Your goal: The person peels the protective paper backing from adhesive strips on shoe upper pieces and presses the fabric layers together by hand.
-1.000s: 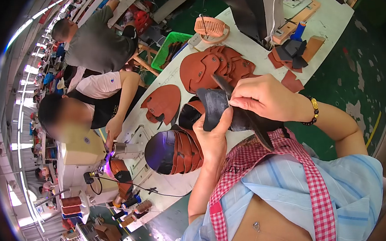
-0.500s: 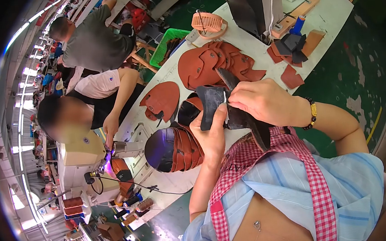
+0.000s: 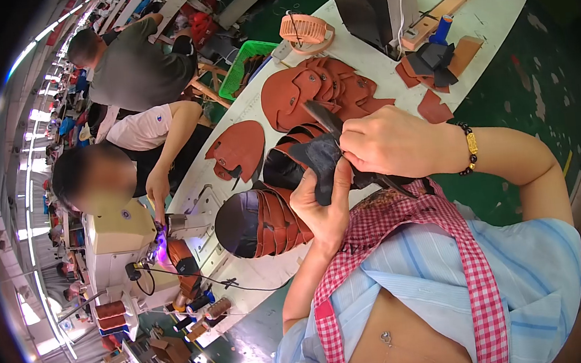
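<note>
A dark grey-black leather shoe piece (image 3: 322, 156) is held up in front of my chest between both hands. My left hand (image 3: 325, 210) grips its lower edge, thumb pressed on the near face. At its right side my right hand (image 3: 388, 145) has fingers pinched together on the edge; the fingertips are partly hidden. Dark strap-like parts stick out above and below the right hand. Just beyond lie stacked brown-and-black shoe uppers (image 3: 263, 222), with a second nested stack partly behind the held piece. Flat red-brown leather pieces (image 3: 289, 97) are piled farther up the table.
A co-worker's hand (image 3: 157, 187) is at a lit sewing machine (image 3: 124, 229) on the left. On the white table (image 3: 361, 42) stand a small orange fan (image 3: 304, 30), a blue thread spool (image 3: 441, 29) and black leather scraps (image 3: 431, 63). A green basket (image 3: 241, 67) is beyond the table.
The black piece has tilted and dropped slightly, and the white bit seen at its edge is now out of sight. My right hand has shifted slightly; both hands keep their hold.
</note>
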